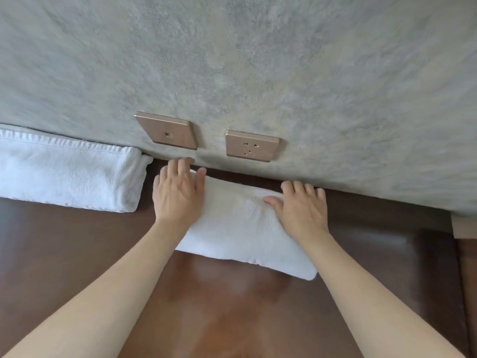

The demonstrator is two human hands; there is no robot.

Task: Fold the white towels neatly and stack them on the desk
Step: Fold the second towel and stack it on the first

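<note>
A folded white towel (240, 228) lies on the dark wooden desk (206, 306), close to the wall. My left hand (178, 192) rests flat on its left end, fingers spread toward the wall. On the towel's right end my right hand (300, 205) lies palm down, fingers apart. Neither hand grips the cloth; both press on top. A second, larger folded white towel (67, 174) sits on the desk at the far left, against the wall.
A grey textured wall (258, 60) rises right behind the desk, with a bronze switch plate (167, 131) and a bronze power socket (251, 146) just above the towel. The desk's right edge (462, 280) runs down the right side.
</note>
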